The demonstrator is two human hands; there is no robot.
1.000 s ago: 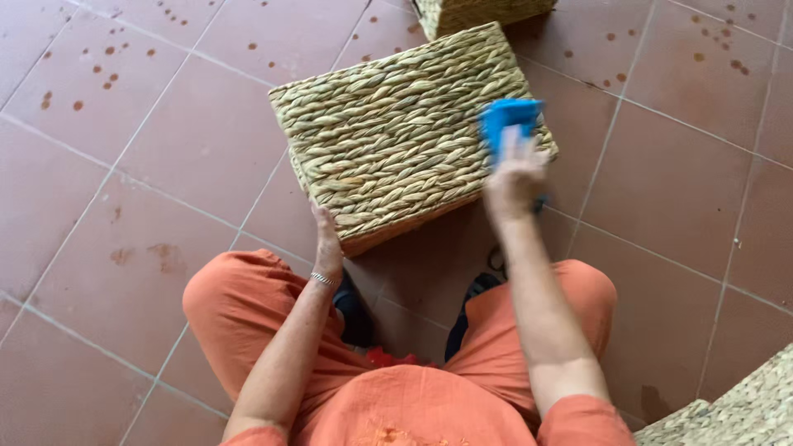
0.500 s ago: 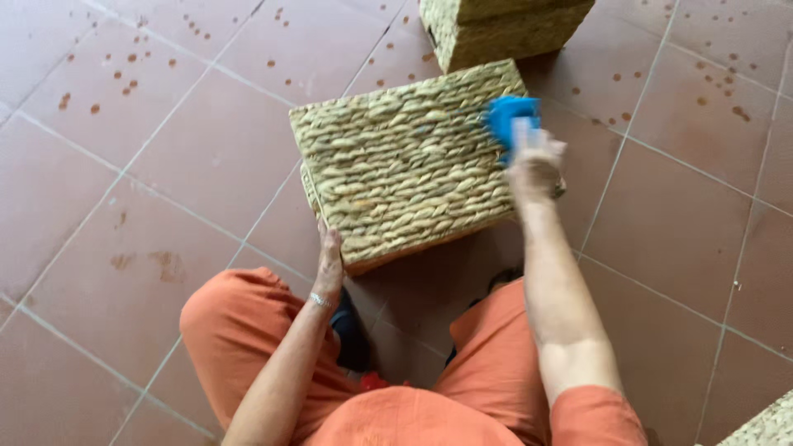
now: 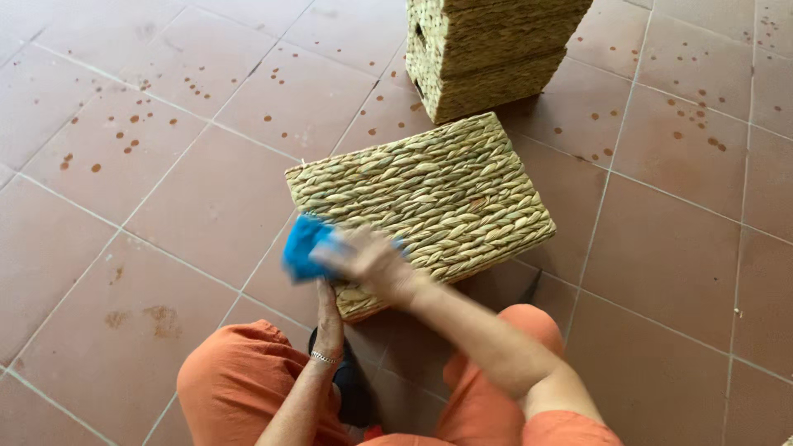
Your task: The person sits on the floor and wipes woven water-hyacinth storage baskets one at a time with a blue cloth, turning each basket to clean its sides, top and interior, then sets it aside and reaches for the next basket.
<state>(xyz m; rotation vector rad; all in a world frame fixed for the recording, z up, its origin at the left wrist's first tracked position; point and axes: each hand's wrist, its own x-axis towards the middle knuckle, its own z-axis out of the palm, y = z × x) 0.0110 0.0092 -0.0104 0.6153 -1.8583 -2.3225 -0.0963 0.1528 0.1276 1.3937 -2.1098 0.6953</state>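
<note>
A woven straw basket (image 3: pixel 429 198) lies upside down on the red tiled floor in front of my knees. My right hand (image 3: pixel 368 263), blurred by motion, grips a blue cloth (image 3: pixel 304 248) at the basket's near left corner. My left hand (image 3: pixel 329 318) rests against the basket's near side just below that corner, fingers pointing up; a bracelet circles its wrist.
A stack of similar woven baskets (image 3: pixel 483 49) stands right behind the overturned one. My legs in orange trousers (image 3: pixel 239 388) are folded at the bottom of the view. The red floor tiles (image 3: pixel 165 206) are speckled with dark spots.
My right hand has swept the blue cloth from the basket's far right corner across to its near left corner. The view has shifted, bringing the stack behind into sight.
</note>
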